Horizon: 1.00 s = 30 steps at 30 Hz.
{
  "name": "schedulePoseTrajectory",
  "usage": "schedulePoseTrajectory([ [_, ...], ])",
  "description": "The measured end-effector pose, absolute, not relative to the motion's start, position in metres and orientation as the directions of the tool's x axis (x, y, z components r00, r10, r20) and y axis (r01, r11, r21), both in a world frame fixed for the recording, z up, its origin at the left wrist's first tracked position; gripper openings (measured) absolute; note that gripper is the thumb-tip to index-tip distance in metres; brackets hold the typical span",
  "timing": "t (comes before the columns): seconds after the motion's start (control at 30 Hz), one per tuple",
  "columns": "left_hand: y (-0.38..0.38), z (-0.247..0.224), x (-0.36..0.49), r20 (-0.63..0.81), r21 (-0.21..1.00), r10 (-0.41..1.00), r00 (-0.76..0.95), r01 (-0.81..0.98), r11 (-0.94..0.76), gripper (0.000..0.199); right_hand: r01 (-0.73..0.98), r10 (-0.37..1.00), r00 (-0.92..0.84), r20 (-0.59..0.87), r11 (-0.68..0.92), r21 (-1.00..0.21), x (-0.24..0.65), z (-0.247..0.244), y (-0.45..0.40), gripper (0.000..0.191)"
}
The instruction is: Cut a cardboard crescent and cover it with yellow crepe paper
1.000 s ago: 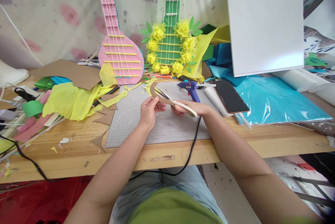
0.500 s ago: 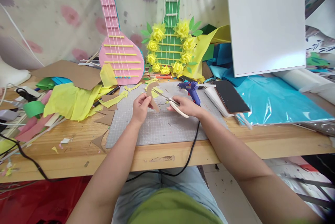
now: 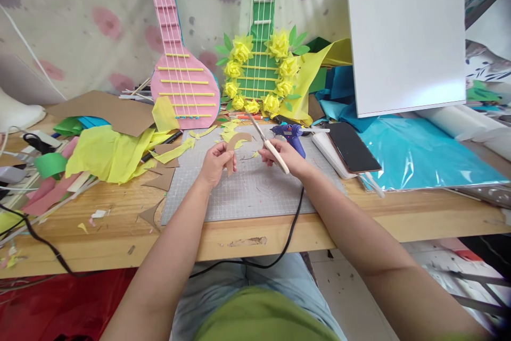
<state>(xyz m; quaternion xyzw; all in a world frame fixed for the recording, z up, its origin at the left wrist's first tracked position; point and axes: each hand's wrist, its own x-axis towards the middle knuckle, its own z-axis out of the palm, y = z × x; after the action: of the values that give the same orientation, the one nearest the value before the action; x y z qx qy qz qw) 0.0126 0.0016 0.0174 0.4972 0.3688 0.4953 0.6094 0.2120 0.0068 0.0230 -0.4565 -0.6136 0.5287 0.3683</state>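
Observation:
Between the thumb and fingers of my left hand [image 3: 218,163] is a curved strip of brown cardboard [image 3: 238,139], arched over to the right. My right hand [image 3: 284,156] is closed around the pale handles of a pair of scissors [image 3: 276,155], whose blades point up and to the left, apart from the cardboard. Both hands are above a grey gridded cutting mat [image 3: 243,202]. Yellow paper scraps [image 3: 229,129] lie behind the cardboard strip. A blue glue gun [image 3: 293,136] rests just behind my right hand.
At the back lean a pink paper-covered guitar [image 3: 186,83] and a green one [image 3: 259,67] with yellow paper flowers. Crumpled yellow paper [image 3: 106,152] and brown cardboard offcuts [image 3: 162,180] lie left. Right are a phone [image 3: 353,147], blue wrapped sheets [image 3: 431,155] and a white board [image 3: 409,38]. A black cord [image 3: 293,229] crosses the table edge.
The scissors have come away from the cardboard strip and now point further upward. My left hand has turned the strip so that its arch faces up and right.

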Motion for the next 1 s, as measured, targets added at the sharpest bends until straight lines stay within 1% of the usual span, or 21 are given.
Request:
schedulePoseTrajectory([
  [0.1, -0.001, 0.017, 0.016, -0.028, 0.978, 0.912, 0.409, -0.176, 0.109, 0.021, 0.027, 0.966, -0.252, 0.053, 0.062, -0.998, 0.206, 0.023, 0.005, 0.038],
  [0.17, -0.003, 0.016, 0.019, -0.081, 0.978, 0.880, 0.468, -0.131, 0.160, 0.023, -0.028, 0.970, -0.230, 0.084, 0.079, -0.996, 0.202, 0.022, 0.004, 0.038],
  [0.27, -0.003, 0.015, 0.023, -0.131, 0.976, 0.898, 0.420, -0.102, 0.190, 0.026, -0.025, 0.982, -0.170, 0.082, 0.079, -0.997, 0.198, 0.017, 0.004, 0.041],
  [0.37, -0.001, 0.013, 0.024, -0.172, 0.978, 0.912, 0.372, -0.050, 0.205, 0.043, 0.036, 0.991, -0.094, 0.095, 0.099, -0.994, 0.197, 0.010, 0.007, 0.042],
  [0.4, 0.000, 0.013, 0.024, -0.173, 0.980, 0.915, 0.365, -0.027, 0.196, 0.045, 0.063, 0.992, -0.077, 0.101, 0.106, -0.992, 0.198, 0.009, 0.007, 0.042],
  [0.5, -0.001, 0.013, 0.022, -0.136, 0.991, 0.927, 0.350, 0.055, 0.125, 0.039, 0.091, 0.992, -0.076, 0.096, 0.103, -0.991, 0.198, 0.007, 0.008, 0.041],
  [0.6, -0.002, 0.016, 0.020, -0.089, 0.992, 0.930, 0.356, 0.113, 0.052, 0.036, 0.044, 0.991, -0.119, 0.067, 0.073, -0.996, 0.198, 0.009, 0.007, 0.040],
  [0.7, -0.002, 0.018, 0.018, -0.067, 0.991, 0.931, 0.360, 0.134, 0.019, 0.035, 0.029, 0.988, -0.149, 0.049, 0.054, -0.998, 0.196, 0.012, 0.006, 0.041],
  [0.77, -0.001, 0.017, 0.017, -0.063, 0.991, 0.930, 0.361, 0.133, 0.016, 0.034, 0.038, 0.986, -0.162, 0.039, 0.046, -0.998, 0.196, 0.013, 0.005, 0.041],
  [0.9, 0.000, 0.015, 0.017, -0.060, 0.997, 0.936, 0.347, 0.066, 0.039, 0.033, 0.072, 0.979, -0.204, 0.030, 0.045, -0.996, 0.198, 0.013, 0.006, 0.042],
  [1.0, 0.001, 0.015, 0.016, -0.066, 0.997, 0.941, 0.333, 0.064, 0.047, 0.030, 0.070, 0.979, -0.198, 0.045, 0.060, -0.996, 0.198, 0.011, 0.007, 0.042],
])
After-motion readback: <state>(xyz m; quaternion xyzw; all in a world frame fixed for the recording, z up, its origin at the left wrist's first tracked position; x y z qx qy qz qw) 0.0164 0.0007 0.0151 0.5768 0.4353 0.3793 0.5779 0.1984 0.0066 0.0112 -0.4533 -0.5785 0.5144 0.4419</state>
